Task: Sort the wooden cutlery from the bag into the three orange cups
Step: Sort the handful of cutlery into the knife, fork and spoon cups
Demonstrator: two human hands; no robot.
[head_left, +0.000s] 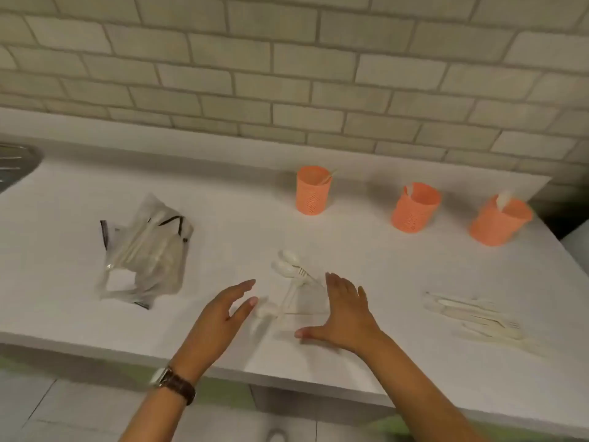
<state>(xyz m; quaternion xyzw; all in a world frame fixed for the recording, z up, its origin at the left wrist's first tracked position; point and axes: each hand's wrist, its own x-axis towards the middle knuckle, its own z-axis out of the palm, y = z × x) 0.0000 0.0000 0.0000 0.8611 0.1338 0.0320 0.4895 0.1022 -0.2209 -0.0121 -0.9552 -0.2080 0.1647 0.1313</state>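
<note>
Both hands are out over the counter (366, 250), loose and holding nothing. The left hand (223, 317) is turned on edge, palm facing right, fingers mostly straight and reaching forward, with a watch (173, 384) on the wrist. The right hand (342, 317) is flatter, palm down, fingers together pointing at the wall and thumb stuck way out to the left. Can't tell if it's actually touching the counter.

The pile (291, 282) sits between the two hands. Its long axis runs near-to-far, spoon bowls at the far end, handles toward the person. It's kinda blurry, but one fork lies across the top at an angle.

The second pile (478, 317) is off to the right, lying mostly left-right, fork tines pointing right. The bag (146, 250) is crumpled at the left with more cutlery inside.

The left cup (314, 190), middle cup (416, 207) and right cup (498, 220) stand in a row at the back, each with a piece poking out.
</note>
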